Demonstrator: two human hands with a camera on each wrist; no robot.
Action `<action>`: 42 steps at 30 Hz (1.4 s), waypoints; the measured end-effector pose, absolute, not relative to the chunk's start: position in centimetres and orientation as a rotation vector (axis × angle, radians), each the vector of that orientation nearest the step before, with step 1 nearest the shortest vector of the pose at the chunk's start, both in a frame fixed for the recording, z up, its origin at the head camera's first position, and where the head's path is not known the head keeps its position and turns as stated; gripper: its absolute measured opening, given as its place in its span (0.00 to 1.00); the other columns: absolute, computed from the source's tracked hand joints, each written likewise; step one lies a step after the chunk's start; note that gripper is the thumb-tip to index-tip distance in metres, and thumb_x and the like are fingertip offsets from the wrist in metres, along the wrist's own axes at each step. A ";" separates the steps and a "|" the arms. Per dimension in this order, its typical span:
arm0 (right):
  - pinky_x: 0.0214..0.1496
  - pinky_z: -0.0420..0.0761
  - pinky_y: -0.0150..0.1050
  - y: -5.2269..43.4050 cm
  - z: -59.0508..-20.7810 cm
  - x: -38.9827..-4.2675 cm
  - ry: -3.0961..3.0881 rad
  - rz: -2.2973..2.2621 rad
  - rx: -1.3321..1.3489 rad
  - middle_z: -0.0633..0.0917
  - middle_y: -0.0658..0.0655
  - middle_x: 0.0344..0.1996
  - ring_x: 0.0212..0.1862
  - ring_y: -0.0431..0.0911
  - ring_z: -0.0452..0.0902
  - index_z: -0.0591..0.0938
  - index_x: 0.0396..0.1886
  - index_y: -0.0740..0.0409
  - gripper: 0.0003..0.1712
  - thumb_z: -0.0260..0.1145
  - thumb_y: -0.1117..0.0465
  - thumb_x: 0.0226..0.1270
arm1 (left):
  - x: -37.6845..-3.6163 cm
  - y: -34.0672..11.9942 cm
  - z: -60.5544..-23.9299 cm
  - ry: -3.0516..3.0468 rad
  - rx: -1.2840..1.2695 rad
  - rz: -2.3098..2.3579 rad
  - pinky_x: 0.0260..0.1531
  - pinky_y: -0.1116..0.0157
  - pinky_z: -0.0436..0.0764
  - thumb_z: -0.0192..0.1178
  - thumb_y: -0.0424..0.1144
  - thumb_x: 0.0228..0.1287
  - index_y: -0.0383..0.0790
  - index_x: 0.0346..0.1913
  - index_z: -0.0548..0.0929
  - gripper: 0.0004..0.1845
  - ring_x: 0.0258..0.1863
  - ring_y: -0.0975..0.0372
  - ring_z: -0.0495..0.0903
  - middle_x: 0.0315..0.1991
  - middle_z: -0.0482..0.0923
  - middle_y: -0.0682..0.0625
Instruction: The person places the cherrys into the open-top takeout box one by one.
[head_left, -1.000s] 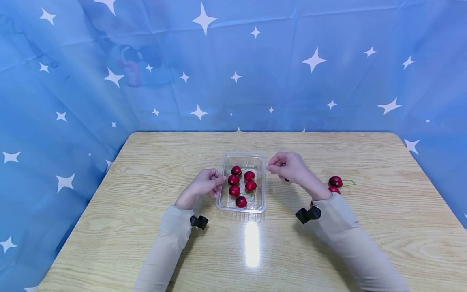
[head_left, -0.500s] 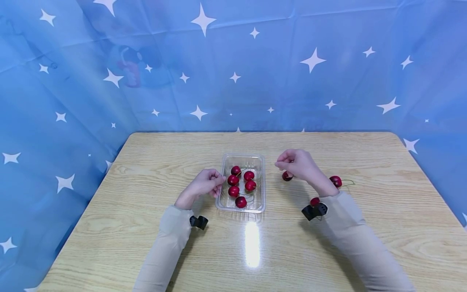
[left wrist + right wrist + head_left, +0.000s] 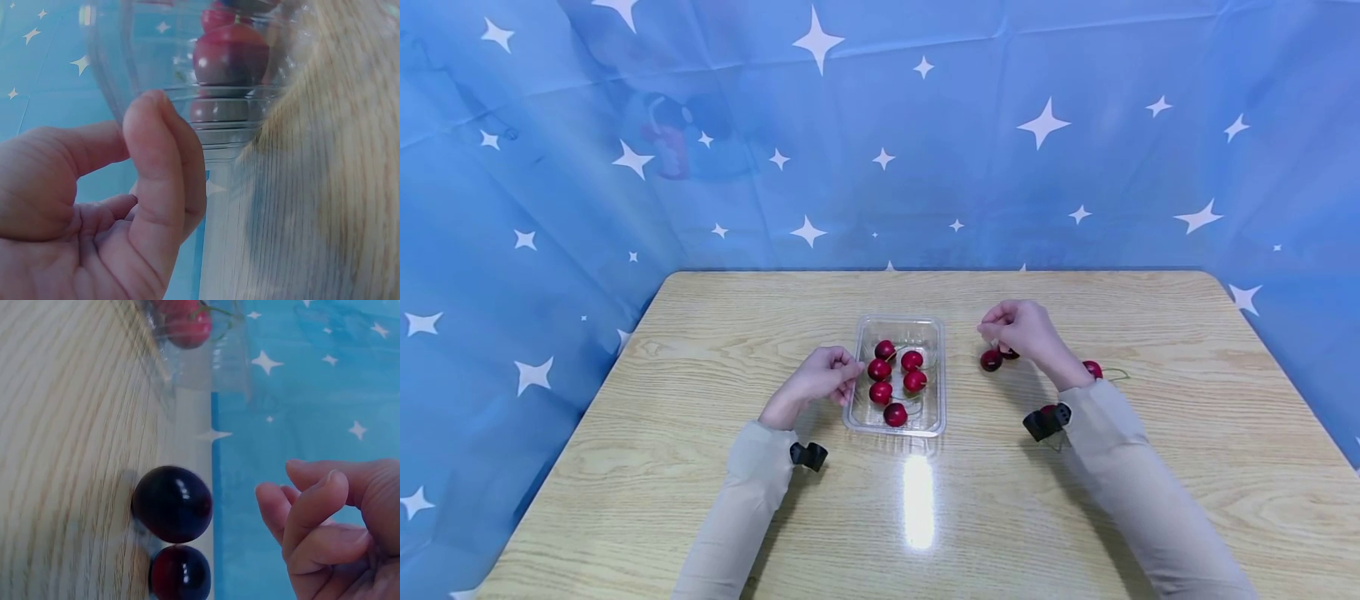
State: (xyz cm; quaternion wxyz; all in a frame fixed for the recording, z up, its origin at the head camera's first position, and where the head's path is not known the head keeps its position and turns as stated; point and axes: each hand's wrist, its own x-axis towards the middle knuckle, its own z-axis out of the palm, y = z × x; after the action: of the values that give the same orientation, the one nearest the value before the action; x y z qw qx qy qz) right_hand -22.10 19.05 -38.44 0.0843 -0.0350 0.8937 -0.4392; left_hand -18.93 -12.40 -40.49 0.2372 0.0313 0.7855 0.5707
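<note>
In the head view a clear plastic container (image 3: 932, 421) holds several red cherries (image 3: 880, 370). My left hand (image 3: 822, 375) pinches its left rim between thumb and fingers; the left wrist view shows the fingertips (image 3: 150, 119) against the clear wall. My right hand (image 3: 1022, 331) hovers right of the container, fingers loosely bent, with nothing visible between them. Just under it two dark cherries lie side by side on the table, the nearer cherry (image 3: 172, 504) and another cherry (image 3: 181, 573) in the right wrist view. Both sit apart from the fingers.
Beyond the right wrist a red cherry (image 3: 1092, 368) with a green stem lies on the wooden table (image 3: 625, 467). One more cherry (image 3: 1048, 409) is mostly covered by the right wrist camera (image 3: 1043, 422). A blue star-patterned cloth (image 3: 880, 200) hangs behind the table.
My right hand has moved away from the container to the right, uncovering the two dark cherries beneath it. My left hand and the container stay in place.
</note>
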 end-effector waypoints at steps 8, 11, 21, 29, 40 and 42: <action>0.22 0.73 0.35 19.1 -38.8 -23.1 2.712 -1.223 -0.098 0.82 0.64 0.27 0.23 0.49 0.76 0.80 0.35 0.67 0.08 0.63 0.64 0.63 | -19.1 -12.5 -40.9 2.157 0.081 1.565 0.14 0.72 0.78 0.54 0.34 0.69 0.32 0.33 0.72 0.08 0.13 0.65 0.73 0.17 0.71 0.50; 0.21 0.72 0.33 19.1 -39.2 -23.4 2.729 -1.198 -0.105 0.83 0.63 0.26 0.21 0.46 0.76 0.81 0.32 0.67 0.07 0.64 0.65 0.62 | -19.1 -12.6 -41.0 2.152 0.083 1.562 0.15 0.72 0.78 0.54 0.34 0.69 0.32 0.33 0.72 0.08 0.13 0.65 0.74 0.17 0.72 0.50; 0.23 0.72 0.33 18.9 -40.0 -24.5 2.692 -1.060 -0.062 0.80 0.56 0.17 0.20 0.44 0.74 0.83 0.32 0.68 0.08 0.63 0.65 0.62 | -19.1 -12.7 -40.4 2.128 0.097 1.545 0.18 0.68 0.81 0.53 0.33 0.69 0.32 0.33 0.72 0.07 0.14 0.63 0.74 0.18 0.73 0.48; 0.23 0.71 0.33 18.9 -39.9 -24.6 2.691 -0.970 -0.101 0.77 0.53 0.15 0.19 0.43 0.71 0.83 0.30 0.69 0.07 0.61 0.68 0.62 | -17.9 -12.3 -38.1 2.140 0.114 1.554 0.20 0.67 0.82 0.52 0.31 0.69 0.31 0.32 0.72 0.07 0.14 0.64 0.74 0.18 0.73 0.48; 0.17 0.61 0.31 18.5 -40.1 -25.2 2.755 -0.750 -0.092 0.70 0.50 0.08 0.14 0.41 0.61 0.71 0.08 0.55 0.16 0.58 0.70 0.51 | -17.9 -12.2 -37.9 2.147 0.099 1.545 0.20 0.68 0.81 0.52 0.32 0.69 0.31 0.33 0.72 0.07 0.14 0.65 0.74 0.18 0.72 0.49; 0.16 0.59 0.31 18.4 -40.1 -25.2 2.770 -0.710 -0.095 0.68 0.49 0.07 0.13 0.41 0.59 0.68 0.06 0.53 0.18 0.57 0.71 0.50 | -17.9 -12.2 -37.9 2.150 0.099 1.543 0.20 0.68 0.81 0.52 0.32 0.69 0.31 0.33 0.72 0.07 0.14 0.65 0.74 0.17 0.72 0.49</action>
State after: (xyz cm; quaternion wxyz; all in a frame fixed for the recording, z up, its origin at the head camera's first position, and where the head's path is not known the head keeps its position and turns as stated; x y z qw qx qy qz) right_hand -25.23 18.41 -40.09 0.1398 -0.0330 0.9586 -0.2457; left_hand -17.92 -12.16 -37.89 0.2445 0.0364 0.7872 0.5649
